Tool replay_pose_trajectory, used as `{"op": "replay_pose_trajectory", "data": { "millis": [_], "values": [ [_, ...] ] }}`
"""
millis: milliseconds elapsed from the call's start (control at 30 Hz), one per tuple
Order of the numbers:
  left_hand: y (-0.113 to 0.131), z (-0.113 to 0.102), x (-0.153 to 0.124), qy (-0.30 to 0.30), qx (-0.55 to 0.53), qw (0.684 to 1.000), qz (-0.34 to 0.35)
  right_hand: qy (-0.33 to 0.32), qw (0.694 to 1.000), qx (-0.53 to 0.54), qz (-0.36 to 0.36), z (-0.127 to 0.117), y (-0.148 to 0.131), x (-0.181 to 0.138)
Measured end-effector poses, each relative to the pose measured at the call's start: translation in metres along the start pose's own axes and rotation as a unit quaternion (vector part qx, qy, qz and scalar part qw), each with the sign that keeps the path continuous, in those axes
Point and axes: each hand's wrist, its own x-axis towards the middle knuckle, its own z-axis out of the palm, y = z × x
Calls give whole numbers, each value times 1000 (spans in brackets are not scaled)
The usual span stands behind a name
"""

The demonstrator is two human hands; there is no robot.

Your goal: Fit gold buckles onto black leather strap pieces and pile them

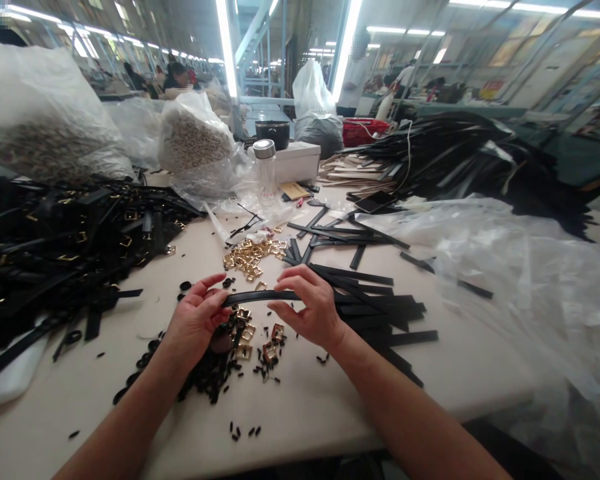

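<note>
Strap (263,295), black and narrow, is held above the surface (300,420); no buckle visible on it, so I'd call this one unfinished. Left hand (200,308) pinches one end, thumb against fingers. Right hand (307,303) curls around the other end, thumb and fingertips parted; can't tell if it grips. Buckled straps (90,233) heaped at left look done. Plain strips (415,337) at right and loose gold buckles (253,257) look like remaining stock.
</note>
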Motion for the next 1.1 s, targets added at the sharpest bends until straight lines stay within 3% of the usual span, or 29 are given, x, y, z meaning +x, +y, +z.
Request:
{"op": "replay_pose_trajectory", "data": {
  "millis": [67,133,167,233,300,367,467,533,633,700,867,933,1000,1067,1100],
  "values": [
    [1,-1,-1,21,-2,998,55,2,997,52,48,-1,-1,-1],
    [0,-1,-5,26,15,994,108,-43,975,151,157,5,0,-2],
    [0,0,-7,19,31,991,126,-66,947,220,223,10,1,-3],
    [-3,3,-13,-10,77,988,132,-83,862,368,339,20,5,-3],
    [-7,7,-19,-51,121,986,102,-69,784,471,398,25,9,-2],
    [-12,11,-22,-107,152,981,50,-39,753,511,412,24,12,-1],
    [-18,11,-22,-190,164,968,-3,-47,745,529,404,17,14,0],
    [-19,8,-18,-203,141,969,-7,-148,730,544,387,13,13,-1],
    [-15,2,-10,-168,65,984,-7,-341,694,524,358,11,9,-3],
    [-9,-2,-5,-125,36,991,-7,-404,684,497,349,11,7,-4],
    [1,-8,2,-49,57,997,-2,-406,700,461,363,10,6,-3],
    [2,-8,2,-48,67,997,-4,-390,733,420,367,9,4,-2],
    [2,-7,1,-45,72,996,-9,-346,815,322,336,7,1,-2],
    [1,-5,1,-39,73,996,-16,-274,912,162,259,6,-3,-1],
    [0,-4,1,-36,74,996,-20,-235,944,83,214,7,-5,-1]
  ]
}}
